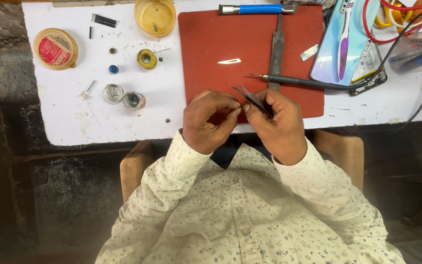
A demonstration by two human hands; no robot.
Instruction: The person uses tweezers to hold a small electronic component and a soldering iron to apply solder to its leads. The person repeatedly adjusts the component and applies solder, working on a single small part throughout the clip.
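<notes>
Your right hand (279,124) pinches dark tweezers (251,98) over the near edge of the red mat (250,44) on the bench (89,112); your left hand (206,122) presses fingertips together beside them, perhaps holding something tiny

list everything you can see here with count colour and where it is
mat: 1, red, centre of the bench
blade: 1, silver, on the mat
file: 1, grey, upright on the mat's right part
iron: 1, black, lying across the mat's right edge
screwdriver: 1, blue handle, top of the mat
phone: 1, pale blue, right of the mat
toothbrush: 1, purple and white, on the phone
dish: 1, yellow, top, left of the mat
tin: 1, yellow with red lid, far left
solder reel: 1, yellow, below the dish
caps: 2, silver, left of the hands
tweezers: 1, dark, in the right hand
left hand: 1, fingertips meeting the right's
right hand: 1, holding the tweezers
</notes>
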